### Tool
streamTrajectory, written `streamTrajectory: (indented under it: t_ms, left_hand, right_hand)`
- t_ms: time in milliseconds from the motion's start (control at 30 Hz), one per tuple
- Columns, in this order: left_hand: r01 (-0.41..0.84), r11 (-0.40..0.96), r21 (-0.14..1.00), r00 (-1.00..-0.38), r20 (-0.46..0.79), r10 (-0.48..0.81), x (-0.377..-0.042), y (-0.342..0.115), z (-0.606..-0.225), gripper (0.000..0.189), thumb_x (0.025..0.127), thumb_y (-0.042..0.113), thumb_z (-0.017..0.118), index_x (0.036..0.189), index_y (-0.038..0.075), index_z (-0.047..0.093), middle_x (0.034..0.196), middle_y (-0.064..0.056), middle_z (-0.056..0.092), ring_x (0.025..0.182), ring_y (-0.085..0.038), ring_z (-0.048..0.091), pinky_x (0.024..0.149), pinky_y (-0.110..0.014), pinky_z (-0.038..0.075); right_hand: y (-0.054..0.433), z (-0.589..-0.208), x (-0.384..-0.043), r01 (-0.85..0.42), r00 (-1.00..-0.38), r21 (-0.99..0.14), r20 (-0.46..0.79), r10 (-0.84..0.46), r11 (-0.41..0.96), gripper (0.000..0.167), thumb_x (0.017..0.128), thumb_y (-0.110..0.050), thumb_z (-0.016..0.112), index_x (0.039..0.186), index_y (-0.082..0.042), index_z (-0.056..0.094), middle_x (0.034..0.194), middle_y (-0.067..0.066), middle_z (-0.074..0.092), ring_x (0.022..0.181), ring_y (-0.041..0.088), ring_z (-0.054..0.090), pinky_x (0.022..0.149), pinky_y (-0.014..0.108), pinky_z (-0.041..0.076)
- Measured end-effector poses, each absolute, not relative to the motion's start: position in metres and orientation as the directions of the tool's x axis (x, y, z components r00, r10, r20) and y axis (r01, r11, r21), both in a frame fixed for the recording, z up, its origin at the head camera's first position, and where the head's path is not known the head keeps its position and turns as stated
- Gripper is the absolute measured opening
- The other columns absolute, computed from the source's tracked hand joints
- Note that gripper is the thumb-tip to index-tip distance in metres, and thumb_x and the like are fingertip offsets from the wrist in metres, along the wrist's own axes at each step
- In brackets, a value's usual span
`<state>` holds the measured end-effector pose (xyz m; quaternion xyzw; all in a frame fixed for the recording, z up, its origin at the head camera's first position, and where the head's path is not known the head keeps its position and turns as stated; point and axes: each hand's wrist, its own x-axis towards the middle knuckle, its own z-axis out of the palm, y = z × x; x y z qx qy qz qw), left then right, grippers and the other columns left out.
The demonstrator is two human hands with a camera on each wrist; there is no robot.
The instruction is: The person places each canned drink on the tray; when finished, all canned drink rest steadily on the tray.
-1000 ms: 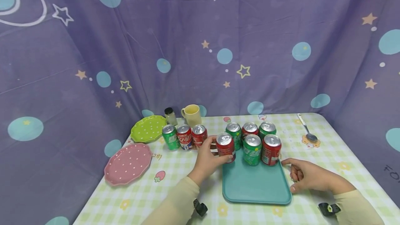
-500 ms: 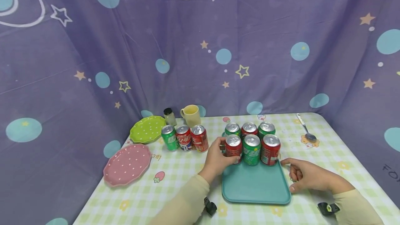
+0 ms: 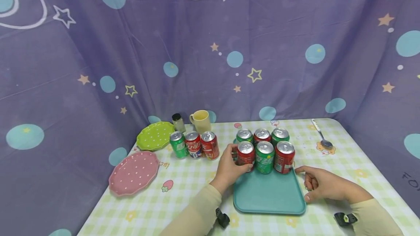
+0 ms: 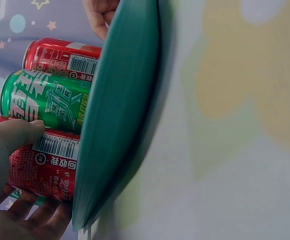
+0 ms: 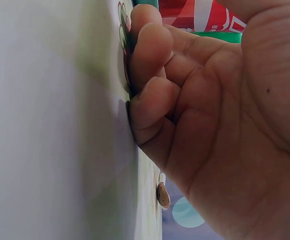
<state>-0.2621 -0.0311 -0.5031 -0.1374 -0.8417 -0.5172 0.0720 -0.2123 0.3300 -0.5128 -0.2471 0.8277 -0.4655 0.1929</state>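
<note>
My left hand (image 3: 228,168) grips a red soda can (image 3: 245,157) at the front left of a group of cans on the teal tray (image 3: 269,194). In the left wrist view its thumb lies across the near side of that can, with the other fingers around the far side. A green soda can (image 3: 264,160) and another red can (image 3: 284,159) complete the front row; three more cans stand close behind. At the tray's right edge rests my right hand (image 3: 325,184), index finger and thumb touching the rim, the remaining fingers loosely curled.
Left of the tray stand a green can (image 3: 178,145), a Coca-Cola can (image 3: 193,145) and a red can (image 3: 210,146). Behind are a yellow mug (image 3: 201,121) and a black-lidded jar (image 3: 178,123). A green plate (image 3: 155,136), a pink plate (image 3: 133,173) and a spoon (image 3: 323,136) lie around.
My left hand has moved right with the red can, bringing it into line beside the front green can; it barely moves in the last half second. The right hand stays at the tray's edge.
</note>
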Motion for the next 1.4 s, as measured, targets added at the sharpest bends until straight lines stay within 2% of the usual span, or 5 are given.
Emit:
streamTrajectory:
  t_ms: [467,700,867,1167,1400]
  left_hand:
    - [0.425,0.467,0.776,-0.904,0.392,0.171,-0.251,-0.052,-0.455,0.087,0.079,0.033,0.095,0.148,0.015,0.045,0.141,-0.005,0.058,0.131,-0.022,0.056,0.106,-0.044,0.051]
    - [0.601,0.3,0.74,-0.788,0.611,0.072,-0.257,-0.101,-0.412,0.068,0.084,0.013,0.09,0.142,0.005,0.054,0.138,-0.009,0.061,0.128,-0.029,0.056,0.108,-0.057,0.046]
    - [0.681,0.311,0.663,-0.697,0.717,-0.004,-0.274,-0.145,-0.404,0.058,0.084,-0.002,0.084,0.137,-0.001,0.058,0.137,-0.019,0.061,0.131,-0.035,0.055,0.113,-0.057,0.039]
    - [0.525,0.411,0.746,-0.783,0.612,-0.111,-0.3,-0.225,-0.419,0.06,0.09,0.006,0.083,0.143,0.004,0.056,0.144,-0.013,0.057,0.138,-0.027,0.049,0.122,-0.049,0.03]
    - [0.339,0.413,0.845,-0.905,0.413,-0.103,-0.311,-0.257,-0.446,0.074,0.091,0.014,0.084,0.154,0.011,0.046,0.155,-0.014,0.049,0.146,-0.037,0.041,0.12,-0.059,0.033]
  right_hand:
    - [0.33,-0.513,-0.212,-0.209,-0.809,-0.873,-0.1,-0.58,0.442,0.089,0.079,-0.013,0.091,0.148,0.012,0.041,0.088,0.01,0.059,0.064,0.009,0.048,0.054,0.027,0.043]
    - [0.333,-0.515,-0.213,-0.227,-0.801,-0.868,-0.092,-0.592,0.442,0.089,0.08,-0.017,0.092,0.148,0.012,0.041,0.087,0.008,0.06,0.064,0.007,0.049,0.054,0.026,0.044]
    - [0.334,-0.516,-0.214,-0.231,-0.798,-0.865,-0.093,-0.595,0.445,0.089,0.081,-0.018,0.091,0.147,0.012,0.041,0.086,0.008,0.06,0.064,0.006,0.049,0.055,0.025,0.045]
    - [0.33,-0.513,-0.214,-0.223,-0.799,-0.873,-0.091,-0.594,0.433,0.087,0.081,-0.014,0.09,0.147,0.012,0.041,0.087,0.01,0.059,0.064,0.008,0.048,0.054,0.026,0.044]
    - [0.331,-0.514,-0.213,-0.224,-0.799,-0.876,-0.086,-0.595,0.427,0.086,0.082,-0.013,0.09,0.148,0.013,0.04,0.087,0.009,0.059,0.064,0.008,0.048,0.055,0.026,0.043]
